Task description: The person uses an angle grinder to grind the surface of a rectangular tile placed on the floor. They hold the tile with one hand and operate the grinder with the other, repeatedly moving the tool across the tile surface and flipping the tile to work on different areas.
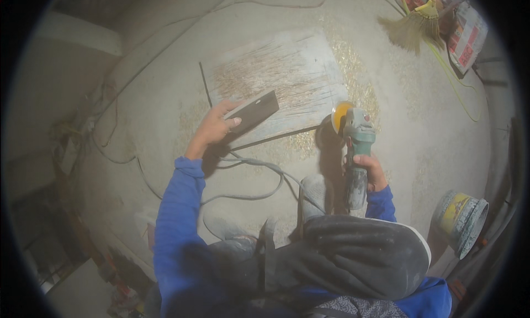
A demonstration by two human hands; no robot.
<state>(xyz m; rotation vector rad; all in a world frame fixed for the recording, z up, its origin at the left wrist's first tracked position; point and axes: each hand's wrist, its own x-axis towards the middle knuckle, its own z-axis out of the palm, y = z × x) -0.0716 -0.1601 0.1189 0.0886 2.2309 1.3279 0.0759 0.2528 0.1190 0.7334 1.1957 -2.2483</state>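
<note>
My left hand [212, 125] is closed on the near-left end of a flat, dark grey rectangular piece [258, 114], perhaps a cut tile, with a small pale spot by its upper edge. It is held tilted above a scored, pale board [301, 75] that lies on the floor with brown scratch lines across it. To the right, my right hand [374, 171] wraps round the body of a green and grey angle grinder [360, 133]. The grinder's yellow disc [342, 117] stands on edge beside the board's near-right corner. Whether the disc spins I cannot tell.
A grey cable [265, 164] loops over the floor before my feet. Thin dark strips [281, 137] lie along the board's edges, with pale debris around. A splattered bucket [462, 221] lies tipped at right; a broom [419, 25] and printed bags [468, 39] are at far right.
</note>
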